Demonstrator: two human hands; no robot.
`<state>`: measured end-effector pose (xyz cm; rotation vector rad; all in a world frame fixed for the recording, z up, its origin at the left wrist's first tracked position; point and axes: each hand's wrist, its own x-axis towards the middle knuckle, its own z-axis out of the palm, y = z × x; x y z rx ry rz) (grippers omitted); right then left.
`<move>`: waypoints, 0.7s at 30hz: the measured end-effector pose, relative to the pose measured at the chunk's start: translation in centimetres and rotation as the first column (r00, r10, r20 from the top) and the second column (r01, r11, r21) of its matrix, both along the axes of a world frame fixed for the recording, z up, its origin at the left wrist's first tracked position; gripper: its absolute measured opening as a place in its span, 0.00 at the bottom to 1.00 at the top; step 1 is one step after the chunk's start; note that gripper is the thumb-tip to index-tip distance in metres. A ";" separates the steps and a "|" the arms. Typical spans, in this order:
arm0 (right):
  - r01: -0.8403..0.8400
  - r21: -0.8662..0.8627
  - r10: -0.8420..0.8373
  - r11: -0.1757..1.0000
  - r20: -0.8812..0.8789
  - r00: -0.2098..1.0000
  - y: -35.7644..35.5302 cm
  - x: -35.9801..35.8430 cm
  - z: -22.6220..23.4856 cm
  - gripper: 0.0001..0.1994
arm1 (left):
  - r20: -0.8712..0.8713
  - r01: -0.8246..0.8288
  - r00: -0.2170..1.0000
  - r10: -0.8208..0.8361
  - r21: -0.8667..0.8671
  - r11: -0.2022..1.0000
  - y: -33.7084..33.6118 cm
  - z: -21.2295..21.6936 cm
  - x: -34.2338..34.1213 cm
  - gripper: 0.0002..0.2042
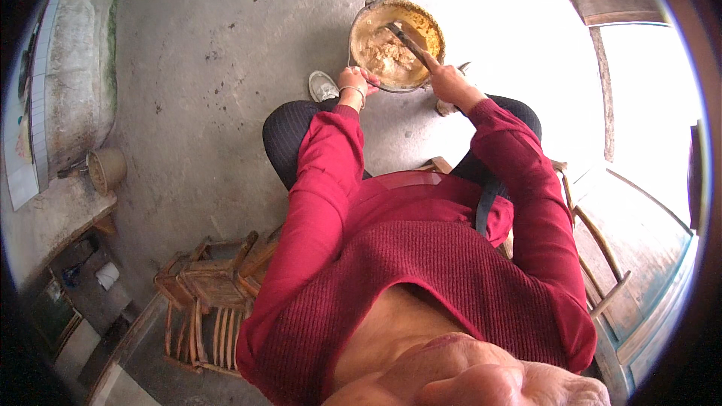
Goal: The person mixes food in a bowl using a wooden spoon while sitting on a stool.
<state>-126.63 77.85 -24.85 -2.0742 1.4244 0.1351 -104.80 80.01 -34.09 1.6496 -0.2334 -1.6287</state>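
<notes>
A round bucket (430, 28) stands on the floor in front of my feet, its inner wall smeared yellow-brown. Inside lies a pale tan, lumpy, wet mash (387, 56). My left hand (358, 81), with a bracelet at the wrist, grips the bucket's near-left rim. From the right side, my right hand (450, 84) is closed around a dark wooden stick-like tool (408, 43). The tool slants up and left over the bucket, and its far end reaches the mash. I cannot make out the exact shape of that end.
Behind me on the left is a wooden chair (214, 278). A small brown bucket (107, 170) sits by the worn ledge (79, 68) at the left wall. My shoe (323, 86) is close to the bucket's left side. Bright light washes out the floor at right.
</notes>
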 end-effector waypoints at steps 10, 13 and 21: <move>-0.130 -0.037 0.120 0.991 -0.211 0.970 -0.5 6.0 -6.7 0.29 | 0.013 0.042 0.999 -0.042 0.046 0.998 -0.1 0.2 0.2 0.12; -0.204 -0.066 0.188 0.977 -0.191 0.963 0.8 4.2 -3.8 0.22 | -0.001 0.078 0.997 -0.078 0.038 0.996 -0.1 0.2 0.5 0.13; -0.255 0.006 0.249 0.967 -0.227 0.942 2.3 -0.9 1.0 0.28 | -0.021 0.105 0.994 -0.105 -0.006 0.994 -0.5 1.5 0.2 0.14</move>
